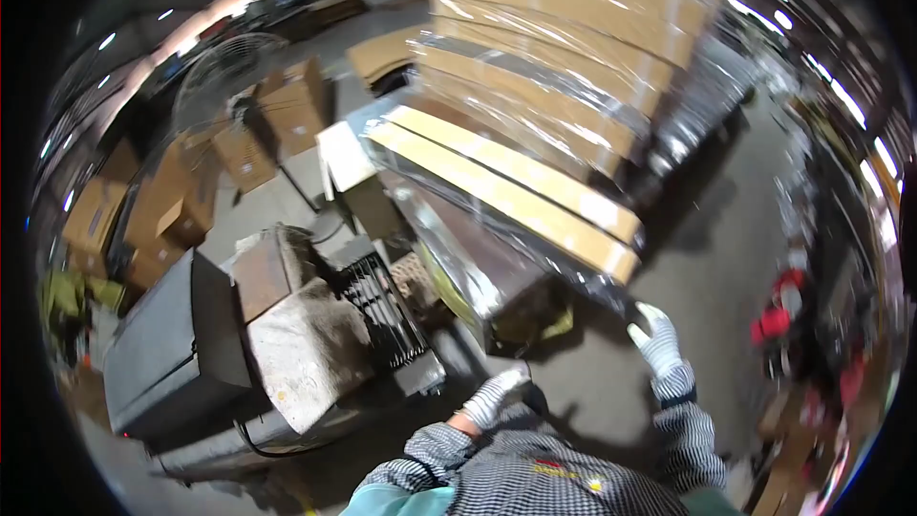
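We reach our right hand up, fingers spread, to the near corner of the wrapped stack of boxes. Our left hand hangs low, loosely curled, holding nothing. Wrap already covers the stack's sides.

A warehouse: shrink-wrapped pallet load, stacked cardboard boxes, bare concrete floor, strip ceiling lights.
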The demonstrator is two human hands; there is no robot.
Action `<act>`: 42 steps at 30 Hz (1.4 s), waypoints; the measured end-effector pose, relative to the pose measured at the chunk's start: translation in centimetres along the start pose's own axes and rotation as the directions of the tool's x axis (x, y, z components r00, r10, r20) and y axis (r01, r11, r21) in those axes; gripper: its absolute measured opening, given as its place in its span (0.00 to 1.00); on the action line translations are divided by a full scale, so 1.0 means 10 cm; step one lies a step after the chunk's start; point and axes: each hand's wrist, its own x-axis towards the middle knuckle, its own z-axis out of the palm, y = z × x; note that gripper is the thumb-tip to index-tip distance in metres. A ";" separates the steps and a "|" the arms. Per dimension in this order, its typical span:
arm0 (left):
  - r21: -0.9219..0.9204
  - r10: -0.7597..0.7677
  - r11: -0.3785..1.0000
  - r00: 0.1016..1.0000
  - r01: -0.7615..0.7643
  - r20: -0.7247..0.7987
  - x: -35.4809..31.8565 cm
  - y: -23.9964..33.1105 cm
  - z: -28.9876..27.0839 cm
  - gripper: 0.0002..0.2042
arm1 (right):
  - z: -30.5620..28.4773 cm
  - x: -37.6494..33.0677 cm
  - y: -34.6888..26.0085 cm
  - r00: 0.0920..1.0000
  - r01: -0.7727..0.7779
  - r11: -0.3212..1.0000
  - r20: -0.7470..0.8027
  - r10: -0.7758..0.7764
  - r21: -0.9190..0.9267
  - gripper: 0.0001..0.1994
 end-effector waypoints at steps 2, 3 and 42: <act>-0.124 -0.196 0.974 0.980 0.192 -0.027 0.43 -0.11 0.05 0.30 | 0.31 0.20 0.36 1.000 0.007 1.000 0.023 -0.007 -0.006 0.29; -0.096 -0.150 0.985 0.988 0.146 -0.031 1.17 1.03 -0.14 0.35 | 0.31 1.41 0.17 0.998 0.054 0.999 -0.027 -0.054 0.008 0.30; 0.547 0.881 0.144 0.146 0.825 -0.451 3.04 4.64 -2.34 0.38 | 1.30 4.87 1.02 0.777 0.509 0.836 0.527 -0.345 -0.204 0.64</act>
